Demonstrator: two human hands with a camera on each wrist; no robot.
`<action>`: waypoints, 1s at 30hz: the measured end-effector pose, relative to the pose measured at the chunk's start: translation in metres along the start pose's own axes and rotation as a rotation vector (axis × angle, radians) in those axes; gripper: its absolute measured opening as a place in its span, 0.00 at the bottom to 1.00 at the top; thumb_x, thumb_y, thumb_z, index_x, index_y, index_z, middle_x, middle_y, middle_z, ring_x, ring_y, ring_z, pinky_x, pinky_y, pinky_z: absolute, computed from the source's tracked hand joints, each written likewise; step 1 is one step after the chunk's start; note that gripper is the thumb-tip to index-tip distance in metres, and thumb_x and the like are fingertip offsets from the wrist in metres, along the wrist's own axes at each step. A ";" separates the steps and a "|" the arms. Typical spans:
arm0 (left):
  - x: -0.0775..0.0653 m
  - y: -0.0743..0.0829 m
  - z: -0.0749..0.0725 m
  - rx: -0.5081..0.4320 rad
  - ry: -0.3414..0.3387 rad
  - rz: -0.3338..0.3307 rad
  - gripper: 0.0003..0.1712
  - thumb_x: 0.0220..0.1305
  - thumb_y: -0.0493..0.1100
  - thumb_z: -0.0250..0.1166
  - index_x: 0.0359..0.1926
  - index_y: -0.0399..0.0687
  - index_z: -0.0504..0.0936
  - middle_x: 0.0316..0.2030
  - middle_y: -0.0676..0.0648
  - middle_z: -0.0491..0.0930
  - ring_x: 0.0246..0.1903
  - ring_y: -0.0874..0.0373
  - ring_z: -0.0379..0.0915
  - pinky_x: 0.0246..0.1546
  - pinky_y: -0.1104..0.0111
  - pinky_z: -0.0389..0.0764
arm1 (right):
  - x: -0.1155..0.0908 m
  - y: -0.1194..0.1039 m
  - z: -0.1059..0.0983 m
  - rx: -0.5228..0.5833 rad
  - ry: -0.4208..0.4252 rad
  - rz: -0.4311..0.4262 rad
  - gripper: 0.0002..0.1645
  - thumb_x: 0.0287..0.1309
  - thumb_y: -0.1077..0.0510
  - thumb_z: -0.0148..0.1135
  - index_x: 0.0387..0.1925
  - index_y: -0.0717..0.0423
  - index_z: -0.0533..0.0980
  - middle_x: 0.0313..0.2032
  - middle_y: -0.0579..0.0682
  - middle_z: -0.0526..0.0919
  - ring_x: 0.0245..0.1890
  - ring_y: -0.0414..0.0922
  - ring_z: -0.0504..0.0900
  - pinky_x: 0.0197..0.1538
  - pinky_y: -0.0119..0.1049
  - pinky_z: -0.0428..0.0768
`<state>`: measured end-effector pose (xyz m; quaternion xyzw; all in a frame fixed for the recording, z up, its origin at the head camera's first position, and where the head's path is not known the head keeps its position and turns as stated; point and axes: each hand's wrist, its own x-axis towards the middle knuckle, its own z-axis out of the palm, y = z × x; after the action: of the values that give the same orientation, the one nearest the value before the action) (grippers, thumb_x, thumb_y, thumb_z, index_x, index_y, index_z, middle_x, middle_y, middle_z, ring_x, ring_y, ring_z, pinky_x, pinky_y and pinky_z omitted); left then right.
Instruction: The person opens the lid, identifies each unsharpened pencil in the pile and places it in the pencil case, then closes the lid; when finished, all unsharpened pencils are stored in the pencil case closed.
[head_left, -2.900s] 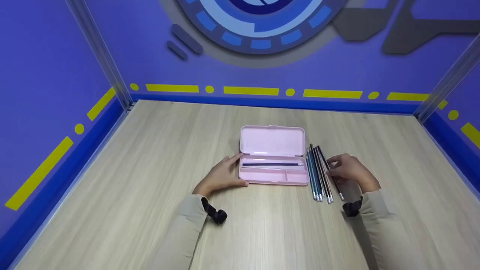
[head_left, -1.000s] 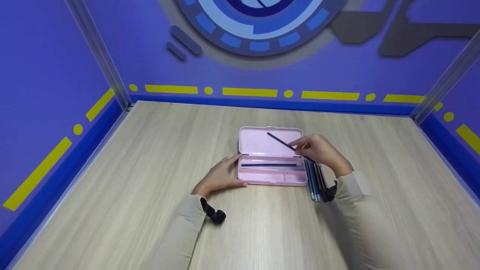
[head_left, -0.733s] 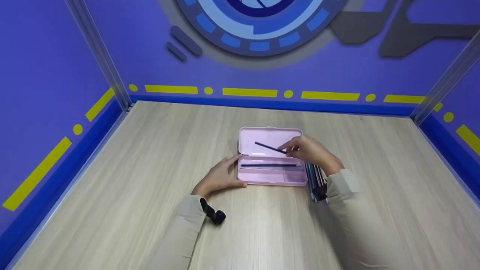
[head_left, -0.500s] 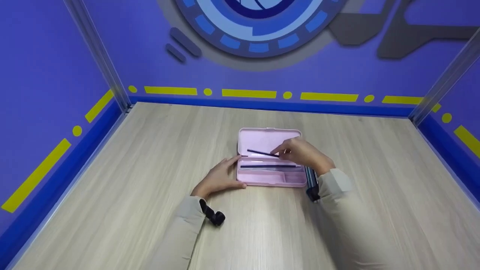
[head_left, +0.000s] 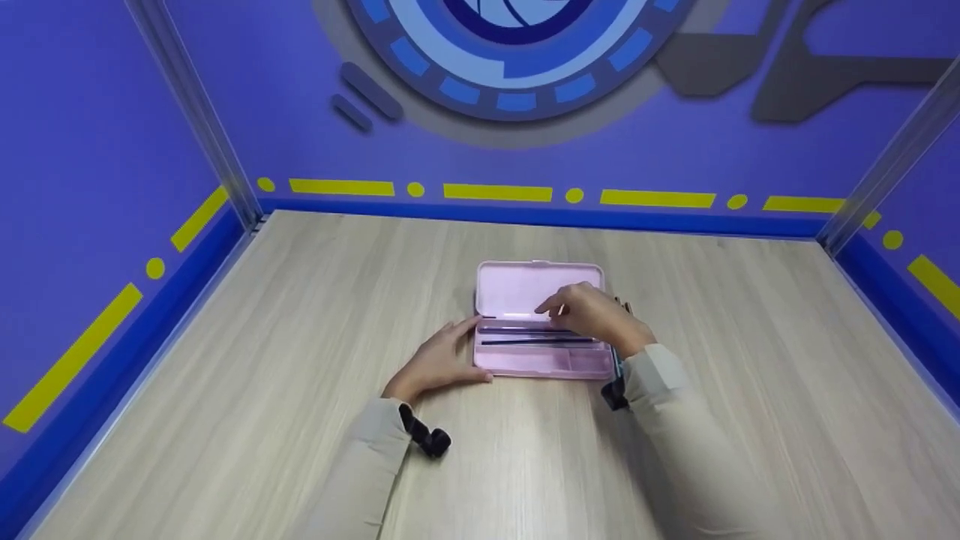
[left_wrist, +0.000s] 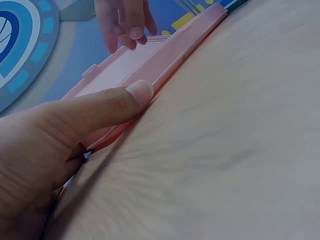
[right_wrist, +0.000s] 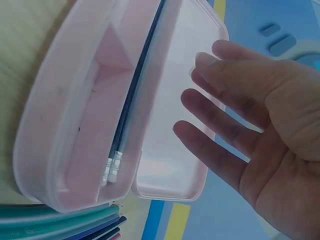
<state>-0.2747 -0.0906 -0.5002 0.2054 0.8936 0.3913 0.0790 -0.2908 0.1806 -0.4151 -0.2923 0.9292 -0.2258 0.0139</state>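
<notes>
A pink pencil case [head_left: 521, 361] lies on the table with its lid [head_left: 517, 289] folded back. My left hand [head_left: 439, 360] holds its left end, the thumb [left_wrist: 140, 92] against the front wall and the other fingers toward the hinge side. Two dark pencils [right_wrist: 131, 95] with white-capped ends lie in the long rear compartment; the front compartments hold nothing visible. My right hand [head_left: 592, 313] hovers over the hinge and lid, fingers spread apart and holding nothing, as the right wrist view shows. It partly covers the pencils' right ends in the head view.
Several more pencils [right_wrist: 60, 222] lie beside the case's right end, mostly hidden under the right forearm in the head view. A wood-grain table [head_left: 337, 300] carries everything, with blue-purple panels [head_left: 247, 97] rising around its back and sides.
The right hand brought a dark pencil from the pile on the right, lowered it into the rear compartment and let it go. The left hand kept its hold on the case.
</notes>
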 end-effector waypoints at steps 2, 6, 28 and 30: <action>0.000 0.000 0.000 -0.009 0.001 -0.006 0.60 0.38 0.58 0.79 0.72 0.57 0.60 0.70 0.37 0.61 0.71 0.35 0.49 0.70 0.45 0.56 | -0.001 -0.001 -0.001 0.005 -0.009 0.033 0.15 0.53 0.71 0.64 0.43 0.60 0.84 0.41 0.57 0.87 0.38 0.49 0.86 0.44 0.42 0.85; 0.000 0.000 -0.001 -0.020 0.002 -0.010 0.59 0.38 0.58 0.79 0.72 0.58 0.61 0.70 0.39 0.61 0.71 0.35 0.47 0.70 0.44 0.55 | -0.006 -0.001 -0.005 0.025 -0.036 0.117 0.16 0.55 0.70 0.64 0.46 0.58 0.84 0.43 0.56 0.87 0.40 0.48 0.86 0.46 0.43 0.85; 0.000 0.001 0.000 -0.002 0.003 0.025 0.59 0.39 0.58 0.79 0.72 0.53 0.60 0.67 0.31 0.62 0.69 0.34 0.53 0.68 0.46 0.59 | -0.058 0.047 -0.030 0.078 -0.020 0.260 0.20 0.54 0.67 0.65 0.50 0.67 0.79 0.36 0.58 0.85 0.33 0.46 0.79 0.40 0.42 0.83; 0.000 0.001 0.000 -0.013 0.004 0.025 0.59 0.39 0.57 0.79 0.72 0.53 0.60 0.67 0.32 0.62 0.69 0.34 0.53 0.68 0.45 0.60 | -0.063 0.051 -0.030 0.082 -0.017 0.282 0.21 0.54 0.67 0.65 0.51 0.67 0.79 0.38 0.60 0.85 0.35 0.48 0.80 0.42 0.45 0.83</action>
<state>-0.2743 -0.0901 -0.4996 0.2153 0.8885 0.3984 0.0736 -0.2706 0.2643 -0.4162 -0.1598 0.9509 -0.2570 0.0650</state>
